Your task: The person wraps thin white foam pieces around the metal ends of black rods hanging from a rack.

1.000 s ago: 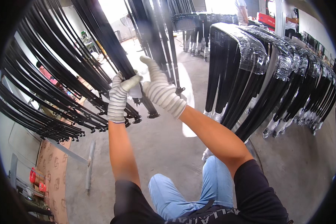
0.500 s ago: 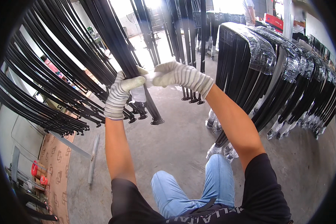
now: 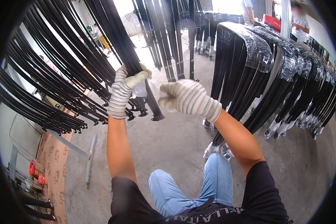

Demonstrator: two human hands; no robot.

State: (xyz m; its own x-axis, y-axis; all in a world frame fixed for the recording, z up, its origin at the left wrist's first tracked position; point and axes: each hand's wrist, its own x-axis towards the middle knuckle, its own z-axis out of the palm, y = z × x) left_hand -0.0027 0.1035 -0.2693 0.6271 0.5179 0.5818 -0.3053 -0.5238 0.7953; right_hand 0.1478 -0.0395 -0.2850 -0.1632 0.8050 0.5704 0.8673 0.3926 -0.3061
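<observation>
Film step, I'd say, going by how you've got your hands. Your left hand (image 3: 126, 86) is closed around a bundle of black bars (image 3: 117, 35), thumb across the front, up near their lower ends. The bars run down at a slant from the upper left, and the bracketed foot (image 3: 158, 117) of one sticks out below your grip. A patch of pale film (image 3: 139, 90) shows just under that thumb. Your right hand (image 3: 192, 97) is off to the side, near the bundle but not touching it, fingers bent and fairly narrow. A hazy streak sits between the two hands, but it's too blurred for me to tell whether you're pinching film there.

Next move calls for a steady left grip, imo, and slack-free film if the right does have it; loose film could slip or bunch.

Containers: there's a red bucket (image 3: 41, 179) over on the left with a bigger red container (image 3: 32, 168) beside it. Can't make out what's in either. To your right, wrapped bundles (image 3: 246, 41) have clear plastic around their bent tops, black bars inside.
</observation>
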